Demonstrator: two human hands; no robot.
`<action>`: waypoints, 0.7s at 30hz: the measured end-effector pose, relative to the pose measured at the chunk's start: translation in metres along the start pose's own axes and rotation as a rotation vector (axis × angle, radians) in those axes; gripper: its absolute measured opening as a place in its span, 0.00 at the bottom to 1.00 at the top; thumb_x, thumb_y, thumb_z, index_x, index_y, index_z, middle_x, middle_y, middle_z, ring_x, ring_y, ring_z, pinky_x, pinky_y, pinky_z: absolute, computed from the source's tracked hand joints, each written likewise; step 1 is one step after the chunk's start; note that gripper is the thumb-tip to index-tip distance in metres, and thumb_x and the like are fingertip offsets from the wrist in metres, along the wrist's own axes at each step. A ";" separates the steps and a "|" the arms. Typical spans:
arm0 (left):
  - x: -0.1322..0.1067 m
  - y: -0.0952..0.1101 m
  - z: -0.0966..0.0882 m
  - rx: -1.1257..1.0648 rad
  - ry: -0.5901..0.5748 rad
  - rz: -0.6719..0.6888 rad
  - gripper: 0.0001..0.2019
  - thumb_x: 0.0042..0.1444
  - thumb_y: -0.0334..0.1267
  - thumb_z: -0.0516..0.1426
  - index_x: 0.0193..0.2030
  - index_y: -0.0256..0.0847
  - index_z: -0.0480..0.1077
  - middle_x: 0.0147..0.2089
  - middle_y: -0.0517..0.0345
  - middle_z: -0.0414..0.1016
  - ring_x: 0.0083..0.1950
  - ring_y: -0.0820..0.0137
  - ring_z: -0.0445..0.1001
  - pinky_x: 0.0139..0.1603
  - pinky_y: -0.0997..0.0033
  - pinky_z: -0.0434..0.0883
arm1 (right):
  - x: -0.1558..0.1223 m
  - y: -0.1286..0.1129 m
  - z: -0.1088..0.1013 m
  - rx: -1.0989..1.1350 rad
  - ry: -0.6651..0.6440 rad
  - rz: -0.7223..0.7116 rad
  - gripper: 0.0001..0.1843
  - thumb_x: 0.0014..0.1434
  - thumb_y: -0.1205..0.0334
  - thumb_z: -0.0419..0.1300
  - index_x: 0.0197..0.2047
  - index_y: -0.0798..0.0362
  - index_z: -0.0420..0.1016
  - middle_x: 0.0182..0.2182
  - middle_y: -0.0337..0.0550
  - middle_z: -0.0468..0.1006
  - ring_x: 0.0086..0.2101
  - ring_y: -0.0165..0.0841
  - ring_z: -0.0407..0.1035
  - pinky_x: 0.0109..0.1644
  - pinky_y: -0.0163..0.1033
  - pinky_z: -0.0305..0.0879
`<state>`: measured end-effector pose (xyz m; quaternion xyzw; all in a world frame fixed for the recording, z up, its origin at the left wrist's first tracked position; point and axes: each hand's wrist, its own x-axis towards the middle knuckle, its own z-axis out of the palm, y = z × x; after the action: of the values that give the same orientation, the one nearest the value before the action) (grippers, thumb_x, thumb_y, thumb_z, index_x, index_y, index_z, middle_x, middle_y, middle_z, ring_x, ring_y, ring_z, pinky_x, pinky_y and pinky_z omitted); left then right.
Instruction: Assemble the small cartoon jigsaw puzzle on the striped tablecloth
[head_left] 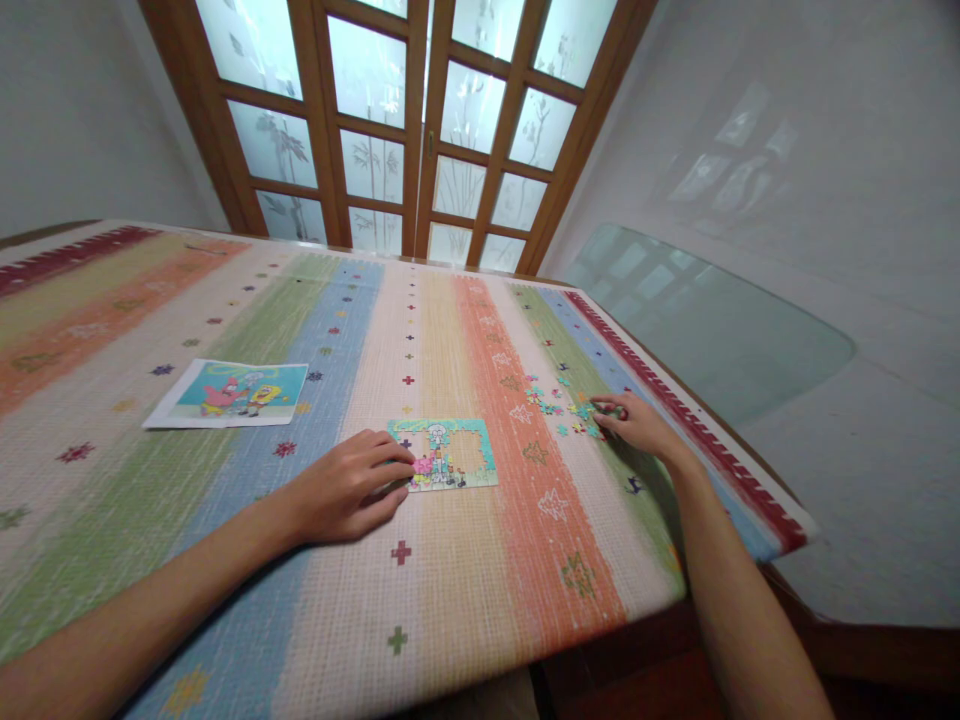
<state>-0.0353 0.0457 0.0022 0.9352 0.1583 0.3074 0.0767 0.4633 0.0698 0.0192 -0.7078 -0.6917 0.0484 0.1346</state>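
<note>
Puzzle: I see the part-built puzzle (441,470) flat on the tablecloth (465,570), between the two hands, with a band of joined pieces up its middle and two gaps where the cloth shows through.
Left hand: the left hand (352,490) lies at the puzzle's left edge, fingers loosely bent and apart from the thumb, gripping nothing that I can see; the fingertips touch the edge.
Right hand: the right hand (632,422) is at the right end of the loose pieces (534,395), fingers curled toward the thumb; I cannot tell whether a piece is pinched there.
Loose pieces: they lie scattered to the right of the puzzle, well apart from it, mostly on a pale stripe.
Picture sheet: a printed sheet (236,390) with cartoon figures lies left of the puzzle, beyond the left forearm and apart from both hands.
Beyond the table: I make out a wooden door (416,150) with frosted panes, and a pale greenish panel (720,320) by the right-hand wall (862,150).
Hidden: the left fingers cover part of the puzzle's left side, and the right hand may hide some pieces.
Hard to make out: the pieces are too small for me to count or read their print.
Cut off: both forearms leave my view at the bottom.
</note>
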 end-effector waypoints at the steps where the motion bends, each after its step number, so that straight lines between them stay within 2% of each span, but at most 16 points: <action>1: 0.000 0.000 0.000 0.001 -0.002 -0.001 0.10 0.67 0.32 0.55 0.51 0.40 0.76 0.47 0.49 0.82 0.46 0.61 0.78 0.51 0.55 0.75 | 0.000 -0.001 0.000 -0.003 0.001 -0.007 0.17 0.58 0.60 0.64 0.50 0.51 0.85 0.36 0.51 0.84 0.33 0.42 0.74 0.43 0.46 0.73; 5: 0.000 0.000 -0.001 0.007 -0.008 0.001 0.10 0.67 0.32 0.55 0.51 0.41 0.76 0.47 0.50 0.82 0.46 0.61 0.78 0.51 0.55 0.75 | 0.003 0.000 0.001 0.011 -0.005 -0.018 0.14 0.59 0.60 0.64 0.47 0.52 0.85 0.37 0.52 0.83 0.36 0.44 0.75 0.43 0.46 0.73; 12: 0.000 0.000 0.000 0.024 -0.013 0.010 0.10 0.67 0.32 0.54 0.51 0.40 0.75 0.47 0.49 0.81 0.47 0.61 0.78 0.51 0.54 0.75 | 0.007 0.005 0.001 0.055 -0.003 0.016 0.10 0.56 0.58 0.66 0.41 0.50 0.84 0.36 0.51 0.83 0.34 0.43 0.76 0.44 0.48 0.74; 21: 0.000 0.000 0.000 0.031 -0.015 0.012 0.10 0.68 0.33 0.54 0.51 0.39 0.75 0.48 0.50 0.81 0.46 0.61 0.77 0.50 0.55 0.75 | 0.011 -0.002 -0.002 0.113 -0.036 0.067 0.05 0.53 0.58 0.66 0.31 0.50 0.80 0.33 0.51 0.84 0.35 0.43 0.76 0.40 0.44 0.72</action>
<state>-0.0353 0.0457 0.0017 0.9395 0.1566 0.2983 0.0615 0.4624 0.0803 0.0230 -0.7209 -0.6660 0.1047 0.1603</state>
